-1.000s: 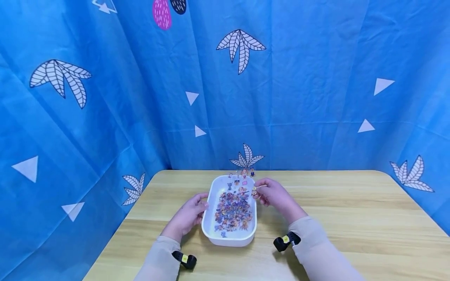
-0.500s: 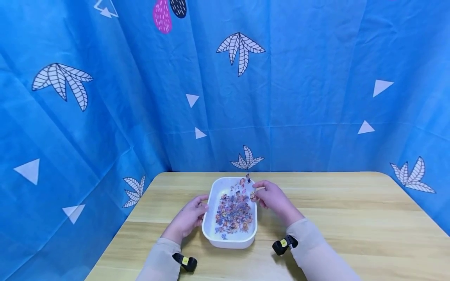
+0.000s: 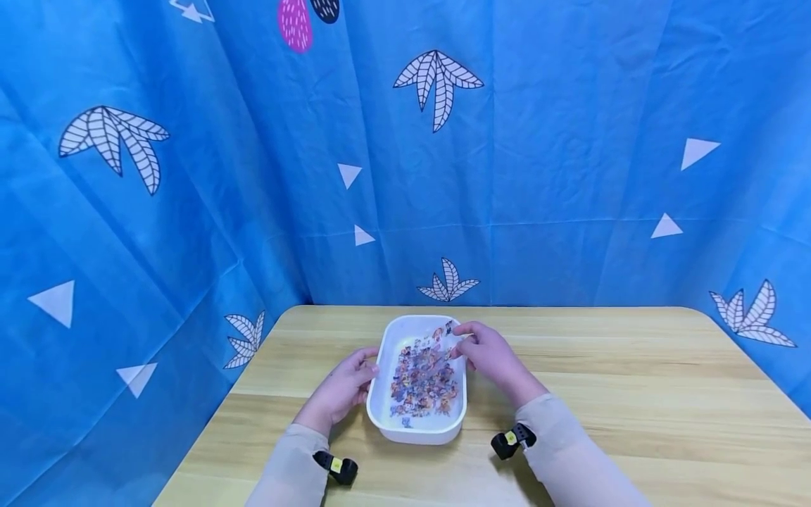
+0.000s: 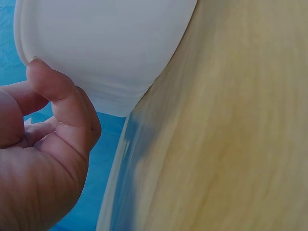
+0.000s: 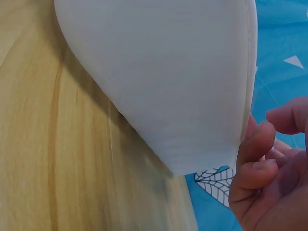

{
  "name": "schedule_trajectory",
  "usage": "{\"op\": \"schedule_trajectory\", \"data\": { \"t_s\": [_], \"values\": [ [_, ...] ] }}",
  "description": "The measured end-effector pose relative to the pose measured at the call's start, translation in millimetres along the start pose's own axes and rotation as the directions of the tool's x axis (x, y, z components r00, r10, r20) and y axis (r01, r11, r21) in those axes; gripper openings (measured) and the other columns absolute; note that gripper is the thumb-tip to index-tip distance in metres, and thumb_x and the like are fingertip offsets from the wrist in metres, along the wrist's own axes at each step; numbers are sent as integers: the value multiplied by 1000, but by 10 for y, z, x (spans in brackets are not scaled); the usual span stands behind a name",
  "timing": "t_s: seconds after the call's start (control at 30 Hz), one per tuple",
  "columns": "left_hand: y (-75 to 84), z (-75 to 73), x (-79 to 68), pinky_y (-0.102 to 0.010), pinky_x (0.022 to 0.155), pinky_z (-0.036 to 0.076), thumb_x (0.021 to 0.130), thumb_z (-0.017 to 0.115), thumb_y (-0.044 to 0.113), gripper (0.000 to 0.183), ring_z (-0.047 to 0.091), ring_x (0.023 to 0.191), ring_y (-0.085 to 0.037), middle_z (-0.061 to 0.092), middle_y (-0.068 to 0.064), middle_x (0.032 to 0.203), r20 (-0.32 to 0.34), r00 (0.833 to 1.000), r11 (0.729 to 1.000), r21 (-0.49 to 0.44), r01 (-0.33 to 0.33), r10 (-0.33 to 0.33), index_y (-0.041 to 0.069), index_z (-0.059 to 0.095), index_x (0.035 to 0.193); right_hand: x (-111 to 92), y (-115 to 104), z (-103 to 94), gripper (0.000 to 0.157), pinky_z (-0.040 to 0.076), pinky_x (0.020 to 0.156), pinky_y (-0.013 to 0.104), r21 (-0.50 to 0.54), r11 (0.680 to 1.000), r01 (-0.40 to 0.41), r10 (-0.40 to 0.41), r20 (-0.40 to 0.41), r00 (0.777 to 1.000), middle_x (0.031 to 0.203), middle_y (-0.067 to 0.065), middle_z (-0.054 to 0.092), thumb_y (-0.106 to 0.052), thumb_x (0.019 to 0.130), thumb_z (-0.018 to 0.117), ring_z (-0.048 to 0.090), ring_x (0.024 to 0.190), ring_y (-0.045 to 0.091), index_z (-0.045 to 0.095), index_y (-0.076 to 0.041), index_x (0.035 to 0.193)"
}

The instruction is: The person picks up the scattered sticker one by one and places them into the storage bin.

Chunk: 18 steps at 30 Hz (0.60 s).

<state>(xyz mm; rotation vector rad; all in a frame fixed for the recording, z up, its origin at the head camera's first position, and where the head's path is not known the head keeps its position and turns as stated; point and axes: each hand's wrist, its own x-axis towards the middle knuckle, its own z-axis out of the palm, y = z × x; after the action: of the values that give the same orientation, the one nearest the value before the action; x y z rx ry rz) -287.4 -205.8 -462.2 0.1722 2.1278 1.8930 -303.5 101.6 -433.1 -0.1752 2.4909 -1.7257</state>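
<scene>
A white plastic tub (image 3: 419,438) stands on the table, with a cluster of small colourful cartoon figures (image 3: 423,380) showing inside. My left hand (image 3: 342,386) grips the tub's left side, its thumb at the rim and fingers against the outer wall. By the far right corner, my right hand (image 3: 493,358) has its fingers curled over the rim. They pinch the edge of what looks like a clear sticker sheet (image 3: 438,334) printed with cartoon figures. The sheet's outline is too faint to follow, and the right wrist view shows only the tub's outer wall (image 5: 168,86) and the curled fingers.
The tub rests on a light wooden table (image 3: 602,394). Behind and to the left hangs a blue curtain (image 3: 557,155) with leaf and triangle prints. A black camera is strapped to each wrist.
The figures that stood out above and beyond the tub's far rim have come down inside it. My right hand has shifted slightly inward over the rim; the left hand keeps its grip.
</scene>
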Motion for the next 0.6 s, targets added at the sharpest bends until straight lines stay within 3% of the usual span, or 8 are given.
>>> {"op": "schedule_trajectory", "data": {
  "t_s": [0.13,0.3,0.5,0.6],
  "values": [
    [6,2,1,-32,72,56,105,52,17,50,62,92,-25,60,-21,118,-1,1000,1000,-3,0,0,9,39,153,12,24,10,28,51,75,41,-80,995,59,-58,13,998,97,1,71,-14,98,56,63,84,23,66,-10,124],
    [25,8,-5,-30,70,54,105,52,17,51,61,89,-24,60,-22,118,0,1000,1000,0,-6,6,8,39,153,21,42,49,21,51,90,45,-235,959,160,-149,64,987,108,-4,70,-17,100,58,63,102,18,74,-17,113],
    [25,4,-6,-29,69,54,106,52,15,50,61,88,-23,60,-21,117,-4,1000,1000,-1,0,0,9,39,153,28,76,87,22,50,74,39,-270,946,182,-155,118,981,113,-6,71,-18,101,57,60,93,17,78,-23,106],
    [11,1,3,-29,69,54,105,52,15,50,61,88,-23,60,-21,117,-4,1000,1000,-4,-2,2,9,39,153,22,81,89,23,51,79,39,-272,941,199,-173,115,978,117,-6,70,-16,101,58,61,102,17,78,-23,111]
  ]
}}
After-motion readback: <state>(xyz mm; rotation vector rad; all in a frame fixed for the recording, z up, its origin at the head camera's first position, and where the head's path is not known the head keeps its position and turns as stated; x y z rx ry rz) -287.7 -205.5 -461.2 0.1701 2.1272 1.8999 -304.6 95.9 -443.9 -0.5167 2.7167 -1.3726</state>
